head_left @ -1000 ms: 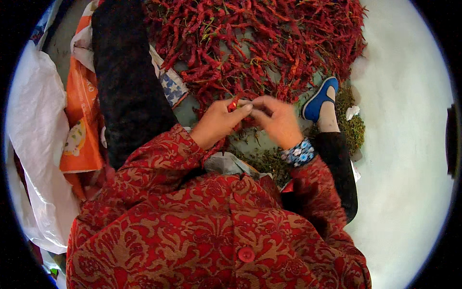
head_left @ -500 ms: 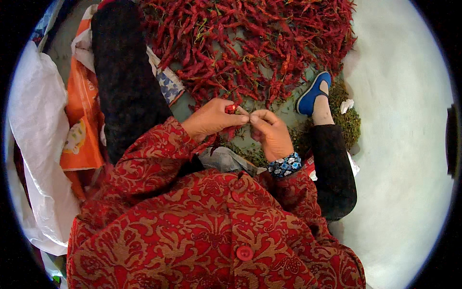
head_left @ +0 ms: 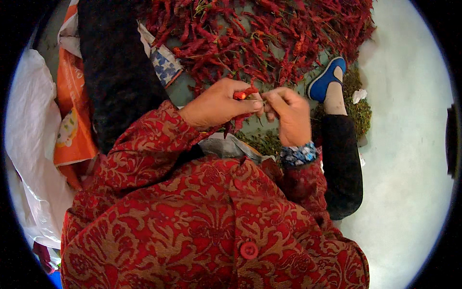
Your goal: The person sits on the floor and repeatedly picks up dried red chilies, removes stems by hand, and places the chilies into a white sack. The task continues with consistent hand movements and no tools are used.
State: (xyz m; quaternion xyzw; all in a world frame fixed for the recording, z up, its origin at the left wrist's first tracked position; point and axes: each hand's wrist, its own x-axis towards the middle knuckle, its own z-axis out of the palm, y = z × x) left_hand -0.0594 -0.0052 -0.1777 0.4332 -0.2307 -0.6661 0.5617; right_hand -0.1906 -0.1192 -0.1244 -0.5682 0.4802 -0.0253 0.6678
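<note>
Beside a heap of wrinkled red chillies [head_left: 269, 45]!
Left hand [head_left: 216, 105] grips a slender red chilli [head_left: 246, 93]; right hand [head_left: 294, 120] curls close, fingers' grip unclear.

Holding red chili [head_left: 247, 93] in left hand [head_left: 214, 103], curling right hand [head_left: 292, 115] just beside left thumb tip [head_left: 256, 104], blurring slightly. Wearing red-and-gold patterned jacket [head_left: 192, 221], black trousers [head_left: 115, 72] and blue shoe [head_left: 327, 81], facing wide layer of red chilies [head_left: 269, 43], resting right foot [head_left: 335, 101] beside heap of greenish scraps [head_left: 363, 116]. Also showing orange bag [head_left: 74, 148] and white sack [head_left: 31, 125] along left side.
</note>
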